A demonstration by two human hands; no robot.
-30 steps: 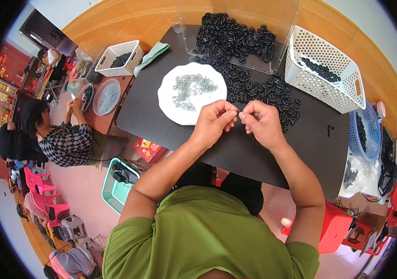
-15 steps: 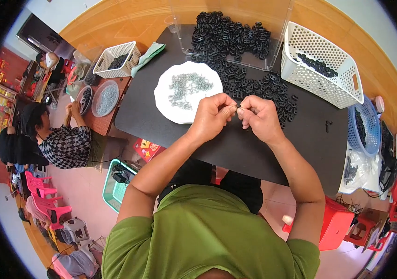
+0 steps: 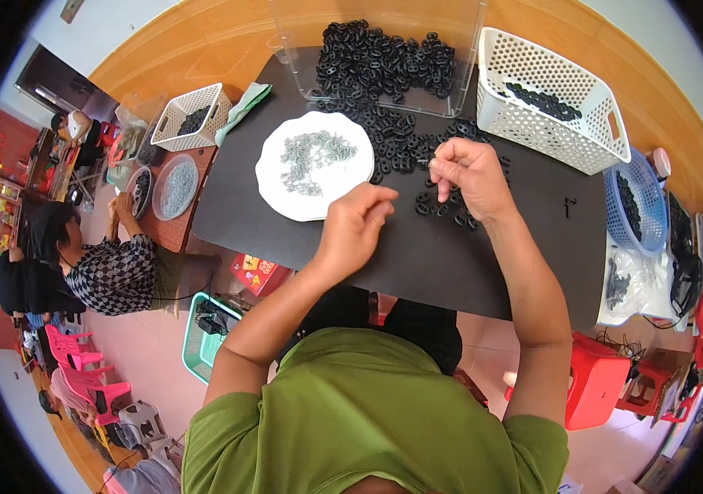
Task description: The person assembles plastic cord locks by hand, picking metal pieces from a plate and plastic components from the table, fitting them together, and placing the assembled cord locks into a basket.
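Note:
My right hand (image 3: 475,179) is closed in a pinch on a small black plastic piece (image 3: 422,163) with a shiny bit on it. It hovers over the loose black oval two-hole pieces (image 3: 442,206) on the dark table. My left hand (image 3: 356,230) is beside the lower right rim of a white scalloped plate (image 3: 273,185), its index finger stretched out and the others loosely bent. Nothing shows between its fingers. Small silvery metal parts (image 3: 306,160) lie on the plate.
A clear plastic bin (image 3: 458,90) heaped with black pieces stands at the back. Right of it are a white perforated basket (image 3: 549,136) and a blue basket (image 3: 652,218). A green cloth (image 3: 244,107) lies at the table's left edge. A co-worker (image 3: 113,267) sits at the left.
My hands have come apart. The left has moved left and down toward the plate; the right has risen slightly with the black piece. The view has shifted a little.

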